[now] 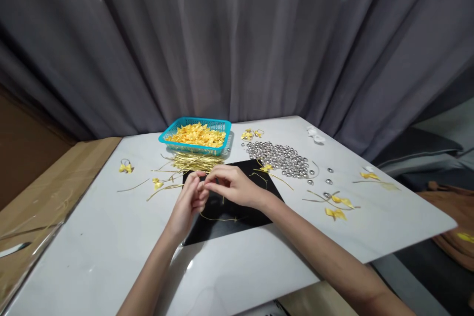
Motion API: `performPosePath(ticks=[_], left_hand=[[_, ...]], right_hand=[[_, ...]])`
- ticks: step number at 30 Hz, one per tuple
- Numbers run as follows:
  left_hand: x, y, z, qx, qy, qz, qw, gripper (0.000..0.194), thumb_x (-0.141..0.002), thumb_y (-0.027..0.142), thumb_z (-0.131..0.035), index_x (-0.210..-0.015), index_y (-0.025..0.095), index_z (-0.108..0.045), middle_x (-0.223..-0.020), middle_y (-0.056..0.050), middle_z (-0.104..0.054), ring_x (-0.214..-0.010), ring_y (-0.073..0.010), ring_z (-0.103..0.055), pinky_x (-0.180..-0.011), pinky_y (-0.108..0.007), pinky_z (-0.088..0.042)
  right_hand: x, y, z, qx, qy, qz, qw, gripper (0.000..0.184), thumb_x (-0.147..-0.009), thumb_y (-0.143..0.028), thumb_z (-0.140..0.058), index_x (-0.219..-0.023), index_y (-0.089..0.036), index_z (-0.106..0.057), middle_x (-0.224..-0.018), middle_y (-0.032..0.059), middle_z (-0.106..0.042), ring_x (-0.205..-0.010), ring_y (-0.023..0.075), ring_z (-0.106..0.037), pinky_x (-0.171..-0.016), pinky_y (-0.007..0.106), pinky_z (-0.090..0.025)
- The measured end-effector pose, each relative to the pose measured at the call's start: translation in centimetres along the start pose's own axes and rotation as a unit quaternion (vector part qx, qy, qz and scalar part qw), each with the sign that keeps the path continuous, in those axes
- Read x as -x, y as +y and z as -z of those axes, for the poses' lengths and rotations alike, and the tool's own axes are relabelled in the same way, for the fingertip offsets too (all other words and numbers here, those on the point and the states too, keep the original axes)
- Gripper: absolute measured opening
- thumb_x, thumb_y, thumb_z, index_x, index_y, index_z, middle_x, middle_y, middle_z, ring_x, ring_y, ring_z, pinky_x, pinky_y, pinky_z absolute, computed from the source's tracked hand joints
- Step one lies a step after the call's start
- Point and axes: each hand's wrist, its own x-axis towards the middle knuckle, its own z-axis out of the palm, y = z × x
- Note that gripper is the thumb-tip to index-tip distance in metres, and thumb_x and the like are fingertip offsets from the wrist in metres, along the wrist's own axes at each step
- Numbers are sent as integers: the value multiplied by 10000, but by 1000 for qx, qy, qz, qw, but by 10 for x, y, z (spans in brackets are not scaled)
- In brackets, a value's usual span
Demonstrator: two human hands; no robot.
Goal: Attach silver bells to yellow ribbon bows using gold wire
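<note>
Over the black mat [237, 222], my left hand [188, 201] and my right hand [235, 185] meet fingertip to fingertip. The right thumb and forefinger are pinched together, and the left fingers curl closed beside them. What sits between them is too small and too covered to make out. Below the hands, a thin gold cord [217, 219] lies curved on the mat. Just beyond is a bundle of gold twist ties [196, 162]. A yellow ribbon bow [157, 183] with gold ties rests left of my left hand, and another yellow bow [265, 168] lies past my right wrist.
A turquoise basket [226, 139] full of yellow bows stands at the back of the white table [111, 242]. Many silver gems [277, 157] are spread right of it. More bows [335, 214] and ties lie at right. A cardboard box [55, 192] borders the left edge.
</note>
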Motion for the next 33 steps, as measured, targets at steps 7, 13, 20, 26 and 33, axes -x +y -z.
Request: performPosePath(ticks=[7, 13, 20, 26, 33], left_hand=[[-1, -11, -7, -40, 27, -23, 999, 341, -694, 460, -682, -714, 152, -539, -496, 99, -255, -408, -34, -183, -393, -169, -102], [0, -16, -9, -31, 74, -65, 995, 334, -722, 480, -649, -785, 164, -562, -498, 105, -206, -429, -51, -157, -400, -178, -120], [0, -19, -5, -20, 78, -54, 995, 293, -719, 433, -661, -716, 155, -571, -498, 100, -199, -439, -50, -145, -404, -174, -112], [0, -20, -4, -23, 51, -30, 998, 281, -707, 403, -669, -652, 146, -567, -487, 95, -219, -434, -46, -149, -405, -177, -106], [1, -22, -3, -14, 44, -26, 999, 260, -703, 383, -681, -673, 135, -609, -494, 93, -207, -434, -43, -143, -406, -181, -93]], right_hand=[[4, 14, -1, 8, 86, -51, 995, 155, -824, -262, -577, -757, -123, -583, -687, -1, -498, -551, 50, -388, -508, 176, -327], [11, 19, -5, -4, 108, -58, 992, 157, -855, -255, -512, -782, -124, -559, -765, 29, -525, -558, 48, -398, -505, 175, -339], [18, 15, -9, -19, 119, -62, 991, 224, -837, -255, -520, -1025, -133, -522, -878, 32, -514, -460, 1, -331, -431, 156, -310], [19, 14, -9, -2, 84, -4, 996, 146, -853, -259, -523, -921, -151, -595, -816, 29, -557, -513, 29, -396, -479, 166, -349], [20, 16, -10, 19, 102, -8, 995, 168, -868, -249, -500, -813, -132, -606, -748, 39, -582, -567, 61, -451, -508, 186, -369]])
